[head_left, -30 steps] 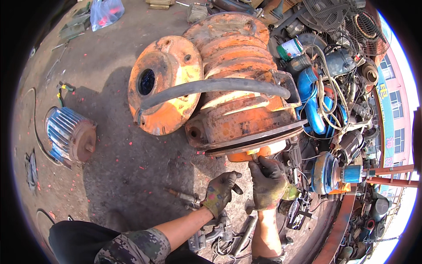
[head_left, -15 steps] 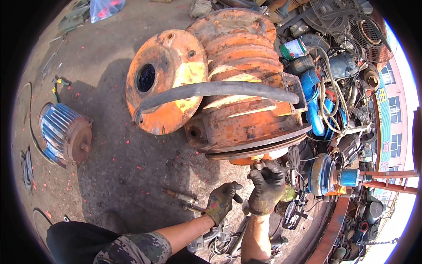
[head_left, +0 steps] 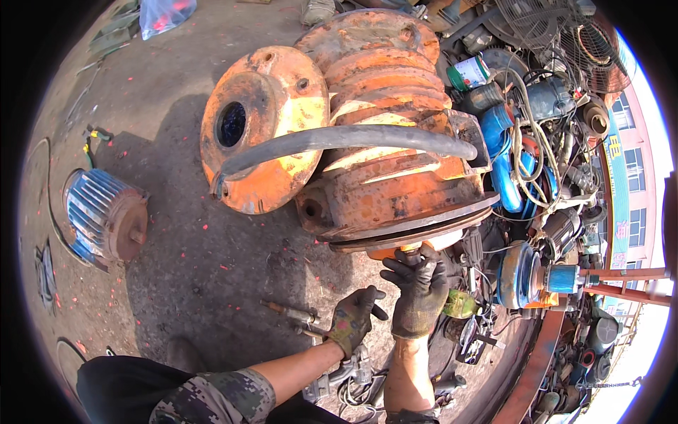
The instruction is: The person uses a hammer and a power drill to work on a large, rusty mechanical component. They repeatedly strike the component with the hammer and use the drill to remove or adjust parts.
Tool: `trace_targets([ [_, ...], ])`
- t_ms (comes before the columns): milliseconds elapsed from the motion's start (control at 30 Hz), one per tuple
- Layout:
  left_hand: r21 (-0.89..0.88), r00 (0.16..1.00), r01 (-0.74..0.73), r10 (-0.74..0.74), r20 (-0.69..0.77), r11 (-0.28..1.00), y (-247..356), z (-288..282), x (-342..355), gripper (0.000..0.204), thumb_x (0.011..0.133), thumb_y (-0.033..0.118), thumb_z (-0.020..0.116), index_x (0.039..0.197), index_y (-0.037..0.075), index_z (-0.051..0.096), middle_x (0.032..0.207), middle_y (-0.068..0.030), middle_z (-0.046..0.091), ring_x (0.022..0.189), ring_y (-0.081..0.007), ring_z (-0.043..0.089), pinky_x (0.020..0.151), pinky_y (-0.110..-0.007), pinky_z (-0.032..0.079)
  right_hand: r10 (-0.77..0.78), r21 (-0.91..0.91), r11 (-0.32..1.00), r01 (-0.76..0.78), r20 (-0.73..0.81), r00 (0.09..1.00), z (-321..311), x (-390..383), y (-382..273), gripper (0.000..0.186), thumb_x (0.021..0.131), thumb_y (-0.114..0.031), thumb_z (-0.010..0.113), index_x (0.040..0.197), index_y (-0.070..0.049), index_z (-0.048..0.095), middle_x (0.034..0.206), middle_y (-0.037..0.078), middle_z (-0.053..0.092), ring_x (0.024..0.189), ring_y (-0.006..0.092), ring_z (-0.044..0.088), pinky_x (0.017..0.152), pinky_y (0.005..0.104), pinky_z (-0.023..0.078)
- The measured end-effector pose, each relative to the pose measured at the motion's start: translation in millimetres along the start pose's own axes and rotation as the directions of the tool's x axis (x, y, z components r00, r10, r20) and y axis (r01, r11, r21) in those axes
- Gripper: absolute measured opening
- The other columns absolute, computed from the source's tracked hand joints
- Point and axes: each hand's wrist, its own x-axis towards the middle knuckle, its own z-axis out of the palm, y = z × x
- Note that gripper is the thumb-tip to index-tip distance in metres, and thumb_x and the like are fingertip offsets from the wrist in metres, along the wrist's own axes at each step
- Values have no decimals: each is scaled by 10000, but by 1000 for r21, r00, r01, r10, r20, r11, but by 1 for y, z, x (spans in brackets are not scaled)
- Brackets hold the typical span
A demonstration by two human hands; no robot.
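Note:
A large ribbed orange motor housing (head_left: pixel 385 166), rusty and worn, lies on its side in front of me. From its near end plate (head_left: pixel 417 237) sticks a short metal shaft end (head_left: pixel 409 248). My right hand (head_left: pixel 417 300), in a dark work glove, has its fingertips closed around that shaft end, partly hiding it. My left hand (head_left: pixel 353 319), gloved too, hovers just left of the right one; its thumb and fingers are bent but apart, with nothing visible between them. An orange round end cover (head_left: pixel 279 92) with a central hole leans against the housing's left side.
A thick black hose (head_left: pixel 353 137) arches across the housing. At the left stands a blue finned motor (head_left: pixel 106 212). Tools (head_left: pixel 289 311) and cables (head_left: pixel 353 396) lie near my hands. Pumps, cords and fan guards (head_left: pixel 593 53) crowd the right, beside a rusty beam (head_left: pixel 526 367).
My right hand has turned and drawn slightly lower, its fingers shifting on the shaft end. My left hand has moved barely, its fingers a little more separated. The view has shifted slightly.

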Motion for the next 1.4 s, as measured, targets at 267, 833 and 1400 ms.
trace_targets([
  [267,6,1000,-26,26,-16,1000,-8,1,-2,537,1074,531,521,1152,27,687,752,-63,730,526,-75,487,523,-275,408,291,-33,956,-290,0,957,-3,-3,-6,570,1069,-528,528,993,22,659,670,83,671,533,123,624,458,233,463],
  [833,111,974,171,-185,129,979,-32,80,6,528,1079,513,521,1208,25,674,778,-5,637,501,-48,379,472,-227,309,588,-445,766,-465,190,786,-186,-134,-33,348,1013,-259,696,1239,3,660,1017,56,740,948,130,675,856,321,545],
  [1400,819,843,320,-538,-16,477,-179,108,21,505,1060,511,555,1146,35,700,724,27,519,502,-47,352,455,-223,271,139,320,590,-741,-945,-298,-694,-694,232,495,924,-118,663,1412,-98,584,1182,131,732,988,253,706,848,391,559],
])
